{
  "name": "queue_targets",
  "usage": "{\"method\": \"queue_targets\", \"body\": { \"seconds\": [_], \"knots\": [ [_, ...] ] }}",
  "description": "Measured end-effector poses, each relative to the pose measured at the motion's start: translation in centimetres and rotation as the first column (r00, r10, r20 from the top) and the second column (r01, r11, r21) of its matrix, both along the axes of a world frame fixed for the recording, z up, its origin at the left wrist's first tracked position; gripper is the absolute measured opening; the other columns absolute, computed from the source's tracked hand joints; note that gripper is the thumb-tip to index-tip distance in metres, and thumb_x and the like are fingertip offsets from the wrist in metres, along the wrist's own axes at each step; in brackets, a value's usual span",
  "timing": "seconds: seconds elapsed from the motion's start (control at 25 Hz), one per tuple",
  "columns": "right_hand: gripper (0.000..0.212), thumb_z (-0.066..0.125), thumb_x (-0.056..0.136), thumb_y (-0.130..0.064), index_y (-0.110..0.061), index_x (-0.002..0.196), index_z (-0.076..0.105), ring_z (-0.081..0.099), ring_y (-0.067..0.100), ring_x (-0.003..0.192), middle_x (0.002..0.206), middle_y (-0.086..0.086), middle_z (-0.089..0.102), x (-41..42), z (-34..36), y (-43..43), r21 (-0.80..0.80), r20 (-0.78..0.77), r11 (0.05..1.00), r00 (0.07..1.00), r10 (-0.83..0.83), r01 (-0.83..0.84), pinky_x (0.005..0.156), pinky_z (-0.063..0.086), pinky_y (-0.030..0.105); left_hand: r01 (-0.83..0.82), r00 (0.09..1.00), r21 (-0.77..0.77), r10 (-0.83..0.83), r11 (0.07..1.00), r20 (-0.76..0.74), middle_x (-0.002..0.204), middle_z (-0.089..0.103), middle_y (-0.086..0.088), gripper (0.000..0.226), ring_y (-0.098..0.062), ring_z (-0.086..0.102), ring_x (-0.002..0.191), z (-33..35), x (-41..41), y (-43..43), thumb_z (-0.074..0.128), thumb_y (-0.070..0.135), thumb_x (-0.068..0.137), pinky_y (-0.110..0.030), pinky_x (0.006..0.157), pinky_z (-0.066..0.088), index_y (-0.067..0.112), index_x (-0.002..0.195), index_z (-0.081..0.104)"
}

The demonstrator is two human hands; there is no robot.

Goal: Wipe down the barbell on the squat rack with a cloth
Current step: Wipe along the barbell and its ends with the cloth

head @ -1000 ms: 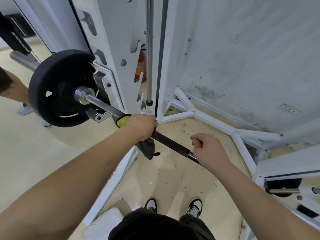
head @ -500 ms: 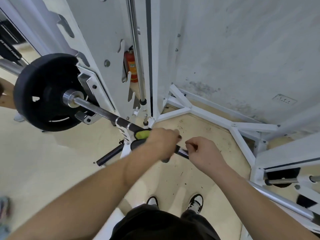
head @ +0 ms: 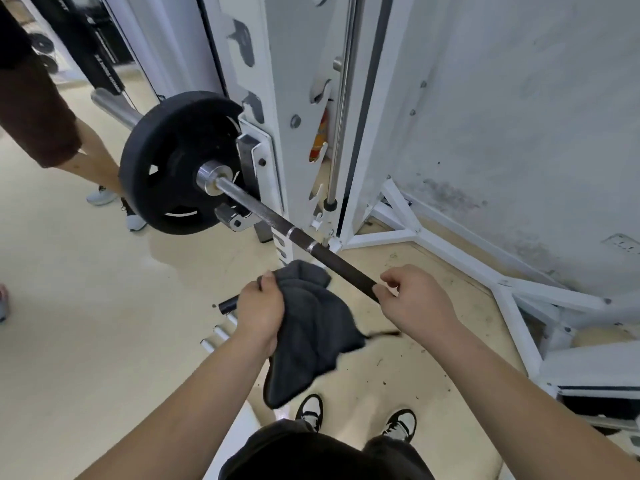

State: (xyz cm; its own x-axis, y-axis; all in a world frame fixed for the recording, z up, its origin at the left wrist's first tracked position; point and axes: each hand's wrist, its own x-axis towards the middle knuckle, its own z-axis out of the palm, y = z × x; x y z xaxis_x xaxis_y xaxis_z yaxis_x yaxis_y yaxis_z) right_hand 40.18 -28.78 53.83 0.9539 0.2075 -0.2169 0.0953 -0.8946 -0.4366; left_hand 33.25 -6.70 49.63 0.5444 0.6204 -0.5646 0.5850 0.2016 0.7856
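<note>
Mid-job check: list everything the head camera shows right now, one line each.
barbell: one, steel and dark, racked, running centre to lower right
weight plate: one, black, on the bar's left end
squat rack: one, white, centre
cloth: one, dark grey, hanging beside the bar
fire extinguisher: one, red-orange, behind the rack, mostly hidden
bystander's legs: two, upper left
shoes: two, black and white, bottom centre
left hand: grips the cloth
right hand: grips the barbell

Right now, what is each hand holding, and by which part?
The left hand grips the cloth by its bunched top end; the right hand grips the barbell on its dark shaft.
</note>
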Motion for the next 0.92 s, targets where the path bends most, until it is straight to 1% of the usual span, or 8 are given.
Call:
{"method": "queue_targets", "body": {
  "seconds": [0.16,0.28,0.4,0.52,0.64,0.72,0.84,0.92],
  "knots": [
    [0.018,0.061,0.094,-0.036,-0.026,0.085,0.072,0.060,0.018,0.072,0.084,-0.003,0.063,0.4,-0.3,0.8,-0.147,-0.069,0.988,0.997,0.044,-0.054,0.059,0.051,0.031,-0.084,0.992,-0.098,0.092,0.992,0.082,0.103,0.070,-0.012,0.031,-0.033,0.068,0.100,0.7,3.3,-1.4,0.052,0.038,0.104,-0.038,0.083,0.054,0.009,0.111,0.063],
    [0.016,0.064,0.092,-0.033,-0.027,0.081,0.074,0.060,0.018,0.067,0.078,-0.006,0.062,0.8,-0.5,1.0,-0.166,-0.066,0.986,0.998,0.010,-0.021,0.054,0.045,0.027,-0.053,0.977,-0.307,0.112,0.950,0.179,0.103,0.073,-0.013,0.026,-0.038,0.072,0.098,1.9,5.2,-3.9,0.061,0.022,0.084,-0.054,0.085,0.062,0.022,0.111,0.059],
    [0.014,0.066,0.091,-0.031,-0.027,0.080,0.075,0.060,0.020,0.070,0.077,-0.005,0.063,0.9,-0.7,1.2,-0.177,-0.045,0.984,0.999,0.001,-0.009,0.053,0.039,0.026,0.091,0.970,-0.252,-0.029,0.964,0.241,0.099,0.073,-0.004,0.033,-0.021,0.070,0.089,1.6,3.4,-7.6,0.053,0.004,0.084,-0.032,0.078,0.060,0.021,0.111,0.061],
    [0.010,0.070,0.089,-0.035,-0.030,0.084,0.077,0.062,0.018,0.079,0.084,-0.008,0.067,0.8,-0.8,1.0,-0.111,-0.061,0.994,0.998,-0.029,0.022,0.060,0.046,0.028,0.313,0.934,-0.301,-0.234,0.901,0.269,0.101,0.077,-0.014,0.035,-0.027,0.074,0.091,1.3,1.0,-9.6,0.052,-0.011,0.085,-0.030,0.072,0.062,0.012,0.108,0.067],
    [0.013,0.068,0.092,-0.031,-0.027,0.086,0.079,0.064,0.017,0.084,0.087,-0.009,0.072,0.5,-0.4,0.0,0.037,-0.097,0.997,0.993,-0.069,0.073,0.077,0.056,0.038,0.102,0.980,-0.336,-0.038,0.936,0.193,0.103,0.077,-0.014,0.031,-0.034,0.074,0.101,-0.5,2.6,-6.6,0.057,-0.009,0.090,-0.046,0.092,0.061,0.016,0.104,0.068],
    [0.016,0.063,0.094,-0.022,-0.022,0.085,0.077,0.066,0.018,0.082,0.089,-0.007,0.072,0.0,-0.2,-0.9,0.096,-0.075,0.990,0.992,-0.099,0.106,0.079,0.058,0.042,-0.076,0.976,-0.342,0.140,0.936,0.165,0.099,0.076,-0.008,0.031,-0.032,0.073,0.098,-0.4,3.3,-5.8,0.057,-0.004,0.093,-0.045,0.093,0.060,0.025,0.101,0.067],
    [0.017,0.056,0.089,-0.012,-0.011,0.091,0.073,0.067,0.028,0.085,0.096,0.005,0.073,-0.5,-0.1,-2.4,0.104,-0.037,0.987,0.993,-0.115,0.119,0.080,0.059,0.048,0.107,0.977,-0.382,-0.025,0.918,0.214,0.093,0.076,-0.016,0.037,-0.027,0.069,0.079,0.2,1.9,-11.0,0.052,-0.005,0.090,-0.042,0.077,0.058,0.023,0.108,0.069],
    [0.019,0.055,0.087,-0.010,-0.008,0.093,0.072,0.066,0.029,0.093,0.098,0.008,0.073,-0.8,-0.1,-3.6,0.096,-0.033,0.992,0.996,-0.084,0.087,0.084,0.058,0.049,0.273,0.953,-0.469,-0.169,0.840,0.252,0.100,0.077,-0.022,0.040,-0.028,0.074,0.082,0.2,0.1,-14.3,0.052,-0.010,0.087,-0.041,0.078,0.060,0.015,0.111,0.072]
  ]
}}
